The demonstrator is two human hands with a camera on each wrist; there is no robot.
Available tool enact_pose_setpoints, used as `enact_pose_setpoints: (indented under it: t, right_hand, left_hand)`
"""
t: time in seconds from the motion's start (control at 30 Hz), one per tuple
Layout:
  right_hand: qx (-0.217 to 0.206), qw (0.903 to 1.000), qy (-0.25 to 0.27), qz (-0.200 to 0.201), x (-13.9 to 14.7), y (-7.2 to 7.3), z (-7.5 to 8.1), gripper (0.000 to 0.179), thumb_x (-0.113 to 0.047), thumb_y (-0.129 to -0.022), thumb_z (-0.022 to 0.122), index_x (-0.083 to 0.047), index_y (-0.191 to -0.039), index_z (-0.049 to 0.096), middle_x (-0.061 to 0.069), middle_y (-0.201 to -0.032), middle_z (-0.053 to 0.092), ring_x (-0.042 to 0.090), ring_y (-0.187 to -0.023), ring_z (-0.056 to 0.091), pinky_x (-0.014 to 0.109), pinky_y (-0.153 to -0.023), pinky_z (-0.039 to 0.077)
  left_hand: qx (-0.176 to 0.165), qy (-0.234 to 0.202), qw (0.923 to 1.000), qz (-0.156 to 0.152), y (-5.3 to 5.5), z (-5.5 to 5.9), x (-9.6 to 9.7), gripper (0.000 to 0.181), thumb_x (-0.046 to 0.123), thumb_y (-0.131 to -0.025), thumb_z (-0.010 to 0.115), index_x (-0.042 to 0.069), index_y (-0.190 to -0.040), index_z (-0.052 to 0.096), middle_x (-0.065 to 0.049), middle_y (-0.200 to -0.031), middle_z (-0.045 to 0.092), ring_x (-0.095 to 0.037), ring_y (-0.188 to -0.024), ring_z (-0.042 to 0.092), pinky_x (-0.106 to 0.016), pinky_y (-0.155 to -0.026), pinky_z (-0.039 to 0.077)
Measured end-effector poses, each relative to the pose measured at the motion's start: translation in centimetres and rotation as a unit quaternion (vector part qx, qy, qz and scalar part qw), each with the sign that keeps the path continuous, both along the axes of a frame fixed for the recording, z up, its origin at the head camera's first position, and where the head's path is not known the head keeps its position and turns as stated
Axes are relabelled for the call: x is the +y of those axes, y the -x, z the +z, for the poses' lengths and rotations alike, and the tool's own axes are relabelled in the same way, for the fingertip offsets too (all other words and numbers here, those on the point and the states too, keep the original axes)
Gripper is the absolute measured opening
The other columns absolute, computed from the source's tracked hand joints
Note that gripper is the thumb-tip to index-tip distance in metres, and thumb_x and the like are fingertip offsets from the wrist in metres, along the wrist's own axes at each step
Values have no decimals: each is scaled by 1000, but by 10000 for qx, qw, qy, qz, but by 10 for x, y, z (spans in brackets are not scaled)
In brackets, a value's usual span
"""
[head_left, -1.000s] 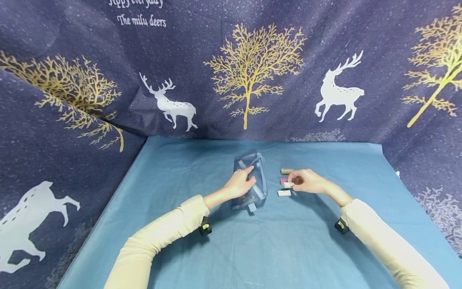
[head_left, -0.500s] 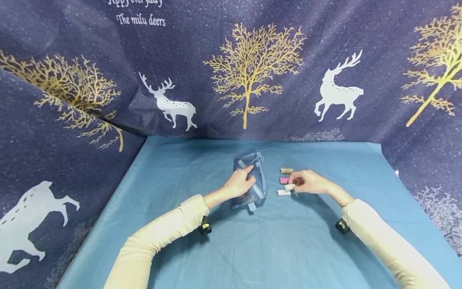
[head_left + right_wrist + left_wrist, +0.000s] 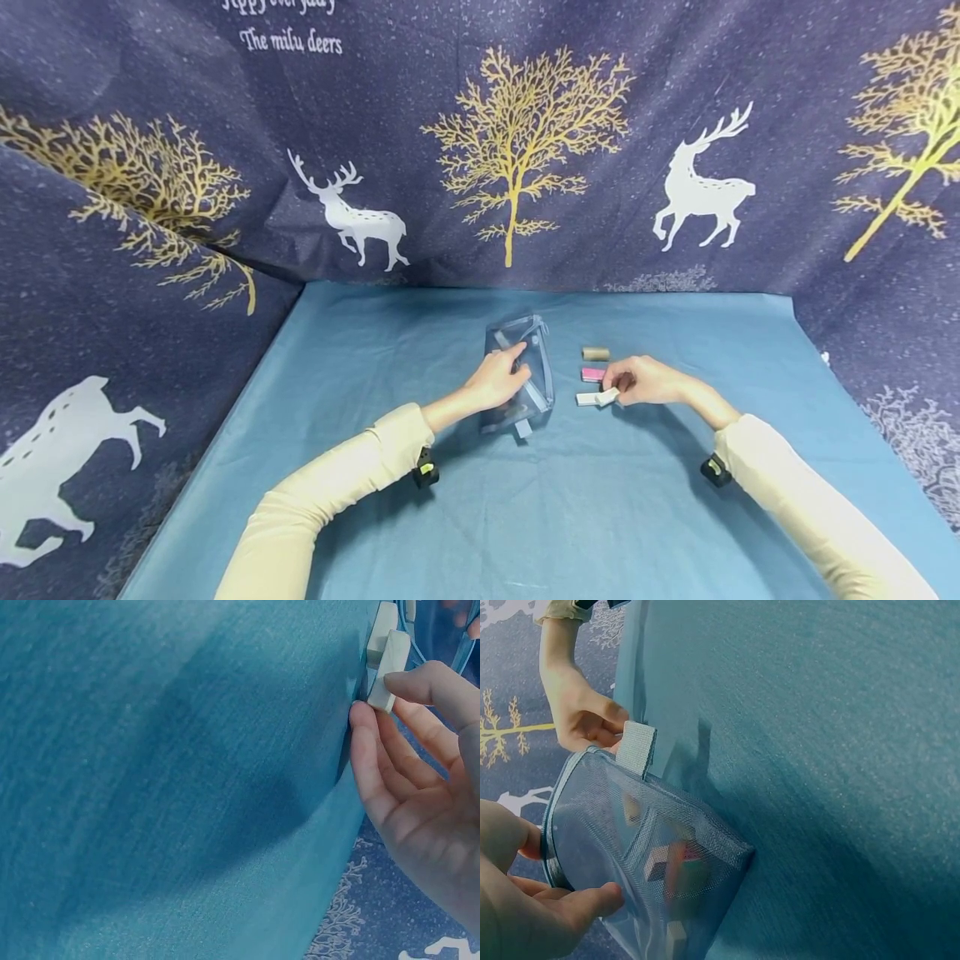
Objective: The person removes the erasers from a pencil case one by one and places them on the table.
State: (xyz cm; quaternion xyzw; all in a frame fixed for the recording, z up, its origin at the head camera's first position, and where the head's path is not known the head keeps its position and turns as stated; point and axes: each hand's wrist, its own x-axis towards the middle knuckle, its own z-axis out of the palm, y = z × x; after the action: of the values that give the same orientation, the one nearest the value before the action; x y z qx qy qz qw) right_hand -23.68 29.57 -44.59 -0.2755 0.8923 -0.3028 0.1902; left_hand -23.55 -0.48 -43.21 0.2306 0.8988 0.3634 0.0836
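Note:
My left hand (image 3: 497,381) holds the mesh zip pouch (image 3: 546,390) by its zipped edge, thumb on one side and fingers on the other. Through the mesh in the left wrist view, several small blocks (image 3: 657,864) show inside. My right hand (image 3: 643,381) pinches a small white block (image 3: 391,671) between thumb and fingers, tilted close over the cloth. It overlaps a second white block (image 3: 587,400) lying flat just to its left. Beyond the fingertips lies a pink block (image 3: 592,375), and farther back a tan, rounded piece (image 3: 596,354).
A blue cloth (image 3: 480,517) covers the table. A pale fabric tab (image 3: 637,748) sticks out from the pouch's near end. Dark printed curtains with deer and trees (image 3: 510,158) hang behind the table and along its left side.
My right hand has drawn the white block slightly right and nearer to me, turning it and uncovering more of the pink block. The left hand and the pouch have stayed put.

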Motion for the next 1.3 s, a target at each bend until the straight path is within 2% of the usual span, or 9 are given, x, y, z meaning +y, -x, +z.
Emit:
enact_pose_setpoints:
  t: [0.33, 0.5, 1.07, 1.3]
  right_hand:
    - [-28, 9999, -103, -58, 5, 0, 1, 21, -2, -72, 64, -12, -90, 64, 4, -84, 66, 14, -75, 61, 23, -64, 50]
    - [-12, 9998, -185, -82, 9, 0, 1, 20, -2, -72, 64, -13, -90, 64, 3, -85, 66, 13, -78, 61, 23, -67, 49]
    - [-19, 9990, -445, -88, 14, 3, 4, 21, -4, -71, 69, -11, -91, 68, 3, -81, 67, 8, -71, 59, 22, -62, 47]
    - [-8, 9982, -511, -311, 13, 3, 6, 25, -10, -71, 72, -13, -96, 67, 3, -87, 67, 11, -78, 60, 24, -64, 48]
  left_hand:
    - [7, 17, 10000, 17, -1, 0, 0, 55, 21, -89, 42, 3, -140, 35, 7, -40, 34, -5, -29, 34, -20, -35, 32]
    - [87, 27, 10000, 11, -1, 1, -1, 55, 21, -89, 42, 2, -140, 36, 7, -39, 35, -5, -28, 35, -20, -36, 35]
    - [-21, -48, 10000, -33, 0, 0, 0, 55, 21, -90, 41, 2, -140, 34, 6, -38, 38, -6, -28, 39, -21, -35, 37]
    - [28, 130, 9999, 24, 1, -2, 0, 55, 23, -90, 41, 4, -140, 35, 7, -40, 37, -5, -29, 37, -21, -41, 40]
